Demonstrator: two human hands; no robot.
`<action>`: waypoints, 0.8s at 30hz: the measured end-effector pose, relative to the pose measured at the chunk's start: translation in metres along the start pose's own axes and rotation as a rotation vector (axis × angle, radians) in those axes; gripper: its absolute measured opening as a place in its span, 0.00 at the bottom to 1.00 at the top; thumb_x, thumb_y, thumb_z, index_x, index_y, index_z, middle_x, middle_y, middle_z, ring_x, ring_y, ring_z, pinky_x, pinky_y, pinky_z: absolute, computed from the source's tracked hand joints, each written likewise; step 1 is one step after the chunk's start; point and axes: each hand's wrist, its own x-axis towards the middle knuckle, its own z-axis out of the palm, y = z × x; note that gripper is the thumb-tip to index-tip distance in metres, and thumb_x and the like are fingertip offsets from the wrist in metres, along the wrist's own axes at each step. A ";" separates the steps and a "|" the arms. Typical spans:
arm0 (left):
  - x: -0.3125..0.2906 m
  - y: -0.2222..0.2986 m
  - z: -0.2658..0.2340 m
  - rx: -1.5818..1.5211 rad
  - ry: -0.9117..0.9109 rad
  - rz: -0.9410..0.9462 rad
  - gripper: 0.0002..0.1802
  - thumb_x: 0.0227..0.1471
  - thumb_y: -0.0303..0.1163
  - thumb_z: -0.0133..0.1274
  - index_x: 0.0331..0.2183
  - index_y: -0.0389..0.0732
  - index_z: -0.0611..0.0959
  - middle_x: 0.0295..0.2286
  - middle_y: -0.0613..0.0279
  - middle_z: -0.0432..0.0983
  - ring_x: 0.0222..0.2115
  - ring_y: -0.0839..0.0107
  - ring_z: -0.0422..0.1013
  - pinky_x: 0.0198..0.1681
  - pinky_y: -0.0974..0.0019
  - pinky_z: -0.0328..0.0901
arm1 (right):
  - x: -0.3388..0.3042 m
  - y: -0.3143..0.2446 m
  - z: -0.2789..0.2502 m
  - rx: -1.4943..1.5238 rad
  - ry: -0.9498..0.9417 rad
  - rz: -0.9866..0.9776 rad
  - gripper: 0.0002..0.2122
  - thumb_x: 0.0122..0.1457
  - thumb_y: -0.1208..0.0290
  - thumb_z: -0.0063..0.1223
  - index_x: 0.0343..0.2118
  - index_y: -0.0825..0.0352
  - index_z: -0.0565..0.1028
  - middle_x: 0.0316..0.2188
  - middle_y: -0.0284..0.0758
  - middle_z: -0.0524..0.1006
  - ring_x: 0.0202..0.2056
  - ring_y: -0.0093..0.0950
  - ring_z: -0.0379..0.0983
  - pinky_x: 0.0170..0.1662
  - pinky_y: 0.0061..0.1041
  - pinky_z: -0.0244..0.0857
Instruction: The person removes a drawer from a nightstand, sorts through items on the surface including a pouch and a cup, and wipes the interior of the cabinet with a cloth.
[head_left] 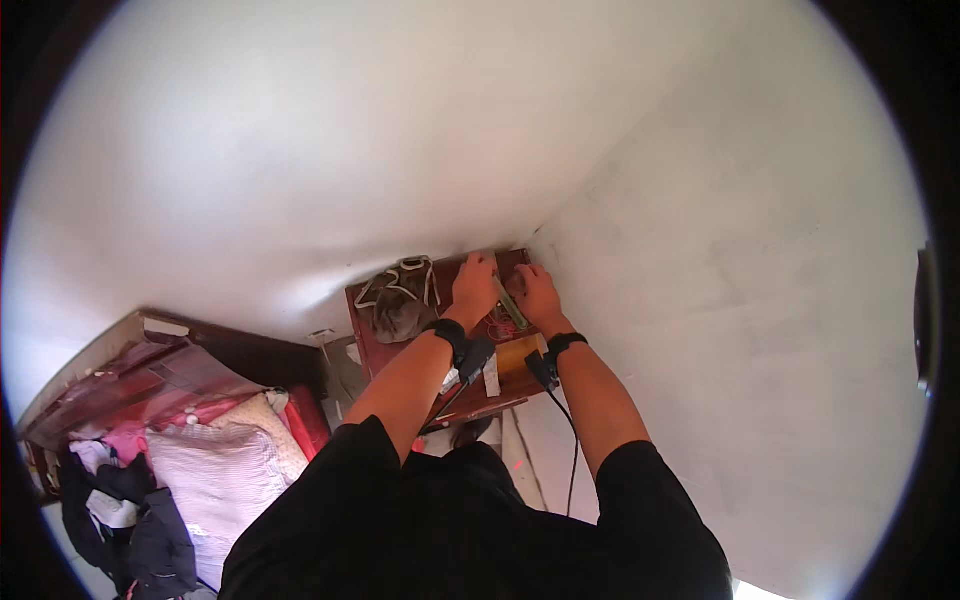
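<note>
Here, green strip (512,306) slants lower-right between left fingers (481,266) and right fingers (531,277); hold unclear.

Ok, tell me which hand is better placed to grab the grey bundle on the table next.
Left, likely: the left hand is nearer the grey bundle, while the right hand is farther off, towards the right wall.

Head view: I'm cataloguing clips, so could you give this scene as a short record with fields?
Left hand: at the far end of a narrow greenish strip; grip unclear
Right hand: beside the same strip; grip unclear
Surface: dark red wooden tabletop
Left of hands: crumpled grey-brown fabric item with pale trim
Wrists: black bands
Background: pale walls meeting at a corner
</note>
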 end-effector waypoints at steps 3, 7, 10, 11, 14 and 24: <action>-0.012 0.003 0.007 0.003 0.094 0.097 0.08 0.44 0.23 0.56 0.30 0.37 0.76 0.33 0.47 0.69 0.34 0.44 0.68 0.37 0.48 0.66 | -0.010 0.007 0.002 0.027 0.087 0.067 0.22 0.47 0.77 0.58 0.48 0.66 0.69 0.44 0.47 0.69 0.45 0.48 0.66 0.48 0.39 0.64; -0.029 0.008 -0.014 -0.128 0.073 0.196 0.13 0.41 0.24 0.59 0.33 0.37 0.77 0.30 0.48 0.71 0.33 0.48 0.70 0.36 0.50 0.66 | -0.036 -0.009 -0.018 0.220 0.318 0.202 0.20 0.49 0.75 0.60 0.47 0.66 0.70 0.42 0.45 0.71 0.44 0.46 0.67 0.47 0.37 0.64; -0.067 0.016 -0.028 -0.267 -0.015 0.221 0.13 0.40 0.26 0.62 0.32 0.37 0.78 0.29 0.53 0.74 0.31 0.59 0.73 0.35 0.59 0.68 | -0.093 -0.016 -0.036 0.347 0.298 0.215 0.23 0.47 0.71 0.63 0.47 0.69 0.69 0.44 0.46 0.70 0.47 0.44 0.66 0.50 0.38 0.62; -0.083 0.013 -0.031 -0.374 -0.119 0.203 0.13 0.40 0.27 0.63 0.31 0.37 0.78 0.29 0.55 0.74 0.30 0.62 0.74 0.35 0.62 0.69 | -0.115 -0.017 -0.035 0.454 0.198 0.297 0.23 0.47 0.71 0.63 0.47 0.68 0.69 0.45 0.45 0.70 0.47 0.44 0.67 0.50 0.38 0.63; -0.119 -0.009 -0.012 -0.377 -0.413 0.094 0.13 0.38 0.29 0.64 0.30 0.38 0.79 0.29 0.58 0.75 0.29 0.67 0.74 0.35 0.64 0.69 | -0.171 -0.020 -0.022 0.477 0.080 0.404 0.21 0.46 0.71 0.64 0.44 0.67 0.70 0.42 0.43 0.71 0.45 0.42 0.68 0.48 0.37 0.64; -0.154 -0.041 0.045 -0.298 -0.350 0.042 0.10 0.41 0.29 0.61 0.30 0.38 0.81 0.29 0.52 0.78 0.32 0.57 0.75 0.37 0.60 0.69 | -0.166 -0.023 0.018 0.329 -0.034 0.499 0.13 0.46 0.75 0.59 0.35 0.67 0.71 0.36 0.43 0.71 0.41 0.45 0.69 0.43 0.38 0.65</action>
